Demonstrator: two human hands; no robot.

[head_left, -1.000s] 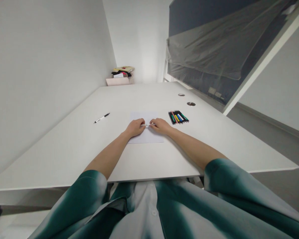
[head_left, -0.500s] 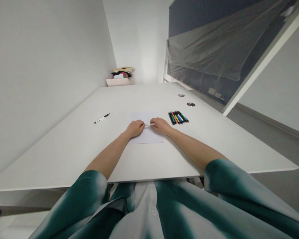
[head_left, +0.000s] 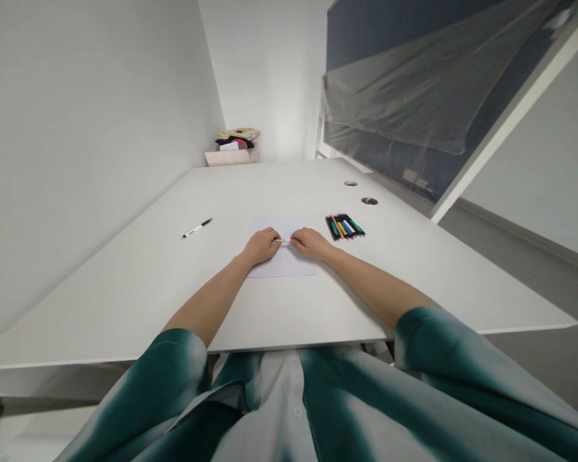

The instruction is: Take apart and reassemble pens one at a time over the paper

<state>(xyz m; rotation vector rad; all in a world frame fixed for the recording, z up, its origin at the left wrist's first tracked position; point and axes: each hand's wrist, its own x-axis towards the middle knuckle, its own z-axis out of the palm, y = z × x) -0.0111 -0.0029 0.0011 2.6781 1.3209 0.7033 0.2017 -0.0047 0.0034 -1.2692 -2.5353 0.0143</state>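
Note:
A slim white pen [head_left: 285, 241] lies crosswise between my two hands, over a sheet of white paper [head_left: 285, 265] on the table. My left hand [head_left: 262, 246] is closed on one end of it, the fingers pinched. At the other end my right hand [head_left: 311, 244] also grips the pen with thumb and fingers. Both ends are hidden by my fingers. The wrists rest low over the sheet's left and right sides.
To the right lies a row of several coloured markers [head_left: 345, 227] with black parts. A white and black pen [head_left: 196, 228] lies on the left of the white table [head_left: 125, 301]. Two round grommets [head_left: 369, 201] sit at the far right, and a box of cloth items [head_left: 228, 157] stands beyond the far edge.
My left hand has shifted slightly up along with its end of the pen, and less of the pen shows between the hands. My right hand stays almost still.

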